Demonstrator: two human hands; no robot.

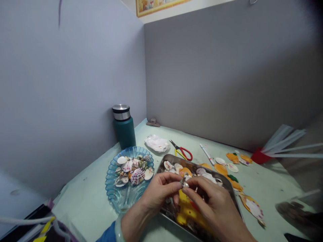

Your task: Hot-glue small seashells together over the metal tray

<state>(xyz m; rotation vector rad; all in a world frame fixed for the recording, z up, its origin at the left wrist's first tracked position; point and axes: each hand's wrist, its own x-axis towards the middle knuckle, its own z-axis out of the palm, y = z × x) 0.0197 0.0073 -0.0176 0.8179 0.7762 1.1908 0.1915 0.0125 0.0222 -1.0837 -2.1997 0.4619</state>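
Observation:
My left hand and my right hand meet over a metal tray, fingertips pinched together on a small pale seashell. The tray holds several shells and a yellow object that lies under my hands. To the left stands a blue glass dish with a heap of shells, white, purple-marked and dark ones.
A teal flask stands near the wall corner. Behind the tray lie a crumpled plastic bag, red-and-yellow scissors and a white pen. Orange shells lie scattered at right; white sticks poke from a red holder.

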